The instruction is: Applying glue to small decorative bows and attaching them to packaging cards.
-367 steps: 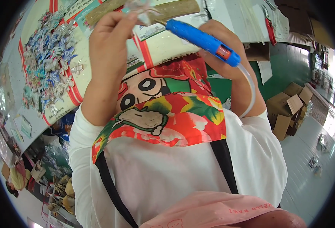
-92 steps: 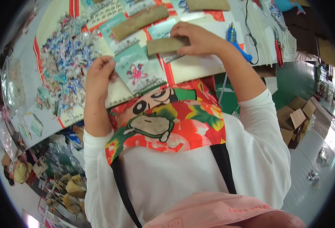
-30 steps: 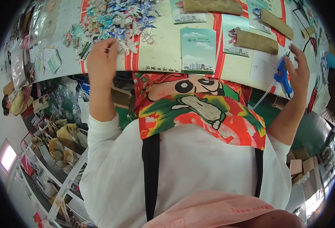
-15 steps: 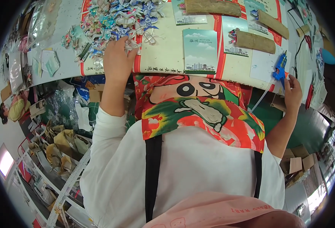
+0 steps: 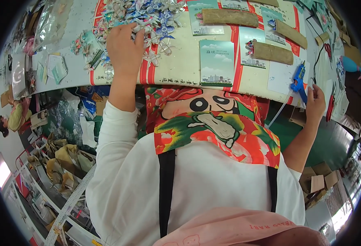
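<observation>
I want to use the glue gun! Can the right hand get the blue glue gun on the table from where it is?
Probably yes. The right hand is right beside the blue glue gun at the table edge, fingers nearly touching it, with nothing between them.

Blue glue gun [image 5: 298, 80], green-white card [image 5: 216, 62]

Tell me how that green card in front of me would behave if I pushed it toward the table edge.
The green card looks thin and flat, so it probably slides easily and weighs little. It already lies near the table edge, so it could slip off.
</observation>
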A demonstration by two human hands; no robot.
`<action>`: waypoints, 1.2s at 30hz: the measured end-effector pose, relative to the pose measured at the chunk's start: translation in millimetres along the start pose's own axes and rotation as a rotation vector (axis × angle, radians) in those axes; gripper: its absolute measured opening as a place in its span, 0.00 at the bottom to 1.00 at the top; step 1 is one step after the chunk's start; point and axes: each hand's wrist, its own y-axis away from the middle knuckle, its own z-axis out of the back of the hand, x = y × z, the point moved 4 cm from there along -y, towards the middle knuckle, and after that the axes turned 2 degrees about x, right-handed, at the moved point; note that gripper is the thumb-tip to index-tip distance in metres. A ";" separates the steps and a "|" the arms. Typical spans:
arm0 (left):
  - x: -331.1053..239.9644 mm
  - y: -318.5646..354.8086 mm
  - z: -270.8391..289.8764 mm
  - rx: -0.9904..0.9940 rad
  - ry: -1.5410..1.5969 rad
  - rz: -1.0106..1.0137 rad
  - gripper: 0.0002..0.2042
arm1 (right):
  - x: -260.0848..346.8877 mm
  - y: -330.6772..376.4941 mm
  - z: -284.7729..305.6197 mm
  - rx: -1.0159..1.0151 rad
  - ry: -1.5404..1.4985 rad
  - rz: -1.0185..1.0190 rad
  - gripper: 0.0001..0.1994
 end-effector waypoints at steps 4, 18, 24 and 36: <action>10.0 -10.3 -5.5 -0.037 -0.181 0.073 0.14 | -12.1 3.7 -1.3 -0.039 0.011 0.025 0.17; -46.0 -15.8 -47.8 0.210 -0.343 -0.060 0.17 | -19.6 8.6 -4.3 0.056 0.061 -0.099 0.17; -43.1 -12.9 -43.4 0.224 -0.184 -0.118 0.12 | -36.2 11.7 -12.4 0.033 0.061 0.122 0.18; -102.8 7.8 29.8 0.398 0.655 -0.061 0.08 | -25.2 2.0 -30.3 0.057 0.111 0.176 0.26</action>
